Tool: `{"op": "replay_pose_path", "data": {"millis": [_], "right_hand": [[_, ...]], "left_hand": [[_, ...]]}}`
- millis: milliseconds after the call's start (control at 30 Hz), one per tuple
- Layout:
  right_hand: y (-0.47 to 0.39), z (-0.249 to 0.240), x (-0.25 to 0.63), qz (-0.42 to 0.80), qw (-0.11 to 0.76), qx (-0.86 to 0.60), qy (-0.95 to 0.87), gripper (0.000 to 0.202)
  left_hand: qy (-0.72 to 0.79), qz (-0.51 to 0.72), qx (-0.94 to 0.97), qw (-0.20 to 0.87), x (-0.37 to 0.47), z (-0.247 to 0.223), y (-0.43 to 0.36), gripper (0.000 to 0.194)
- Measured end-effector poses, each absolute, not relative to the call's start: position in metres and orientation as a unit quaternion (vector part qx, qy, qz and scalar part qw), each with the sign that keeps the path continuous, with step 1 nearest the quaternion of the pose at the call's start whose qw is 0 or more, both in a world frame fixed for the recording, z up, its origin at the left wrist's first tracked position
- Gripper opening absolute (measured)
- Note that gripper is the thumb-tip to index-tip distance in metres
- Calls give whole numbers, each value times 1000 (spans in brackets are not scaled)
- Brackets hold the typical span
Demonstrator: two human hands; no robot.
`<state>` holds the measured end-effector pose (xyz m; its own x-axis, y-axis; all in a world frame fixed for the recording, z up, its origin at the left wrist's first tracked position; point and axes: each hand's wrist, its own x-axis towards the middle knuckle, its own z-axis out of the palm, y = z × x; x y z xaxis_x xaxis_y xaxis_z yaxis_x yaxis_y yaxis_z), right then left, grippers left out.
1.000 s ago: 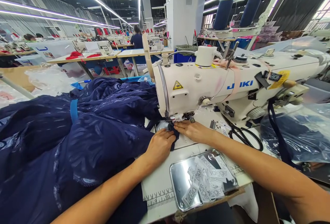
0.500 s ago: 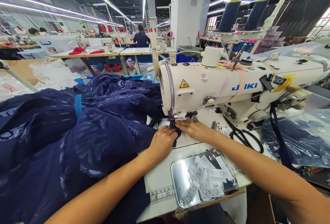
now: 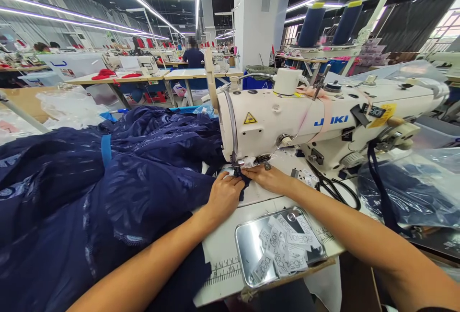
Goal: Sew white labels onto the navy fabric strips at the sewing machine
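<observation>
Both of my hands are close together at the presser foot (image 3: 238,163) of a white sewing machine (image 3: 258,120). My left hand (image 3: 225,192) has its fingers bent down on a small piece of navy fabric (image 3: 246,182), just in front of the needle area. From the other side, the fingertips of my right hand (image 3: 268,179) pinch the same piece near the foot. The fabric's edge under the foot is mostly hidden by my fingers. A large heap of navy garments (image 3: 143,182), tied with a blue band (image 3: 106,150), lies left of my left hand.
A metal tray (image 3: 247,254) of printed white labels (image 3: 287,245) sits at the table's front edge. Black scissors (image 3: 339,190) lie right of my right forearm, near a clear plastic bag (image 3: 413,187) with navy contents. Two navy thread cones (image 3: 311,24) stand behind the machine.
The view has shifted slightly, moving the machine a little left in the picture. My left fingers have shifted slightly at the foot; both hands stay on the fabric.
</observation>
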<state>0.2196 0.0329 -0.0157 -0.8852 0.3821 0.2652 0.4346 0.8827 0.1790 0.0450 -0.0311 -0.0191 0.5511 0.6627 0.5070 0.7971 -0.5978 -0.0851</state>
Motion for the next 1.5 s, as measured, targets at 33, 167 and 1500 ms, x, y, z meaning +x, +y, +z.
{"op": "replay_pose_path", "data": {"millis": [33, 167, 1500], "right_hand": [[33, -16, 219, -118, 111, -214, -963, 34], [33, -14, 218, -129, 110, -219, -961, 34], [8, -15, 220, -60, 232, -178, -954, 25]], "left_hand": [[-422, -223, -865, 156, 45, -19, -31, 20], [-430, -233, -859, 154, 48, -14, -40, 18], [-395, -151, -902, 89, 14, -6, -38, 35]]}}
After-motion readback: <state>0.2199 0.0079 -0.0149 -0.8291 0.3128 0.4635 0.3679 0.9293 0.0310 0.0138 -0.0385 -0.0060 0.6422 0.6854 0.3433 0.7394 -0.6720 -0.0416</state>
